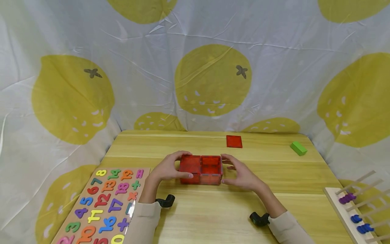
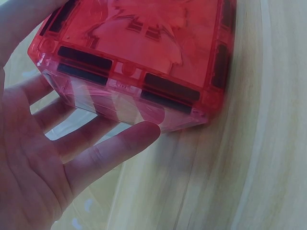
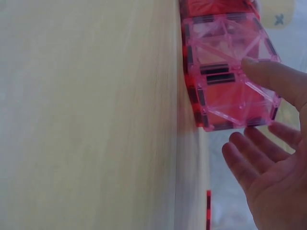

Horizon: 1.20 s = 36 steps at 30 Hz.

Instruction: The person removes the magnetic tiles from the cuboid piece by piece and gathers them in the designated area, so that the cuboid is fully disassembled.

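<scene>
A box of translucent red magnetic tiles, two compartments wide, stands on the wooden table. A tile covers the top of its left compartment; the right compartment has no tile on top. My left hand holds the left end, thumb across the front and fingers at the back. At the right end, my right hand has its thumb and index fingertips at the front and back corners. Its other fingers are spread beside the box. Dark magnet strips line the tile edges in the left wrist view.
A loose red tile lies behind the box. Farther right is a green block. A number puzzle board lies at the left, and a wooden peg rack with beads stands at the right edge. A lemon-print curtain hangs behind.
</scene>
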Each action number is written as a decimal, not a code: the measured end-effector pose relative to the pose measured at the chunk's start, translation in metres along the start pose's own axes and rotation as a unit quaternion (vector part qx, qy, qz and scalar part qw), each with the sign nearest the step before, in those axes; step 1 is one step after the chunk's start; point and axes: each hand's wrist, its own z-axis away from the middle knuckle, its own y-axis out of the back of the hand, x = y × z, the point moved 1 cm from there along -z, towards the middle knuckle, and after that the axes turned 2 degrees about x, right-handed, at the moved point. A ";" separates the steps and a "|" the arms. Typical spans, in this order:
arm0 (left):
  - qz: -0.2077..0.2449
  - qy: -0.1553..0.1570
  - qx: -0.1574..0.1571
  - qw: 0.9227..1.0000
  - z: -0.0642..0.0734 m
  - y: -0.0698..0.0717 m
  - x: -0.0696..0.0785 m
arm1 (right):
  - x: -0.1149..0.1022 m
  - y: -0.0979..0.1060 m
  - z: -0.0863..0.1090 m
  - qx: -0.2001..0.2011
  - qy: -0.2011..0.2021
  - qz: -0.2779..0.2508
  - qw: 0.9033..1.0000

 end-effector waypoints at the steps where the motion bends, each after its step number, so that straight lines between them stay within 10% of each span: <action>1: 0.000 0.002 -0.001 1.000 0.000 -0.001 0.000 | 0.000 0.000 0.000 -0.003 0.000 0.003 1.000; 36: 0.003 0.017 0.007 1.000 -0.002 -0.003 -0.002 | 0.008 -0.009 -0.004 0.069 -0.077 -0.019 0.994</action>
